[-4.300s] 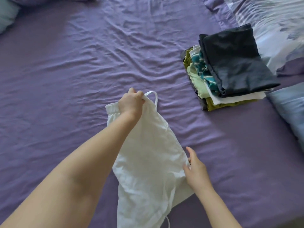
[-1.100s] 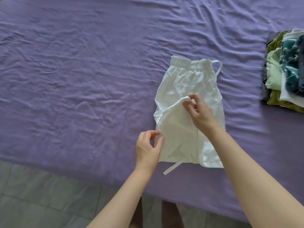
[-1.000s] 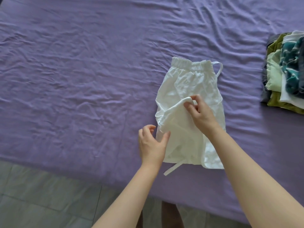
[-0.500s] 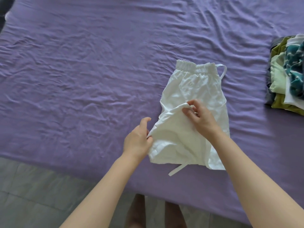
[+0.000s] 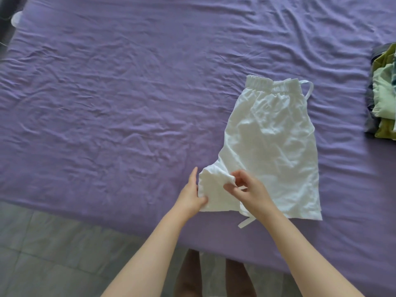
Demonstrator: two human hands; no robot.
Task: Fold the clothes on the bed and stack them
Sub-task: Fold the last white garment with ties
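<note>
shorts (image 5: 272, 133) flap unfolded, between hands

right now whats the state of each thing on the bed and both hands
white shorts: flat on the sheet, waistband away, near-left flap bunched.
left hand: holds the shorts' left edge.
right hand: pinches the bunched flap.
stack of folded clothes: at right, cut off by the frame.
purple sheet: wrinkled.

Single head-worn camera, looking steeply down, close over the near edge of the wrinkled purple-sheeted bed (image 5: 128, 93), grey tiled floor (image 5: 53, 254) below
</note>
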